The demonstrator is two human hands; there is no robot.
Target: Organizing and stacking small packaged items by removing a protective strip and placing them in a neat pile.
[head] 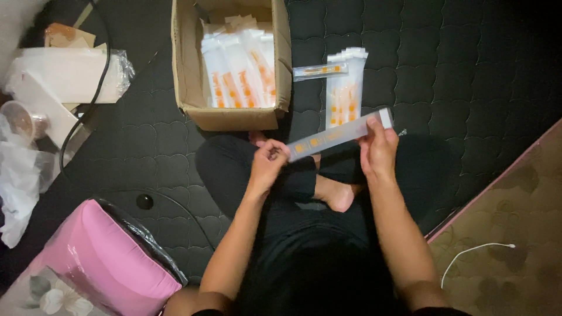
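I hold a long, narrow grey packet with orange marks (336,134) between both hands, above my crossed legs. My left hand (267,164) pinches its lower left end. Around its upper right end my right hand (377,149) is closed. Just beyond the packet lies a stack of similar white packets with orange marks (344,88) on the dark quilted mat. One single packet (319,71) rests crosswise to the left of that stack.
An open cardboard box (187,70) holding several white packets stands ahead on the mat. At left are white wrappers, plastic bags (23,181), a clear cup (20,120) and a black cable. A pink cushion (99,257) sits lower left. Patterned floor with a white cord (474,251) lies at right.
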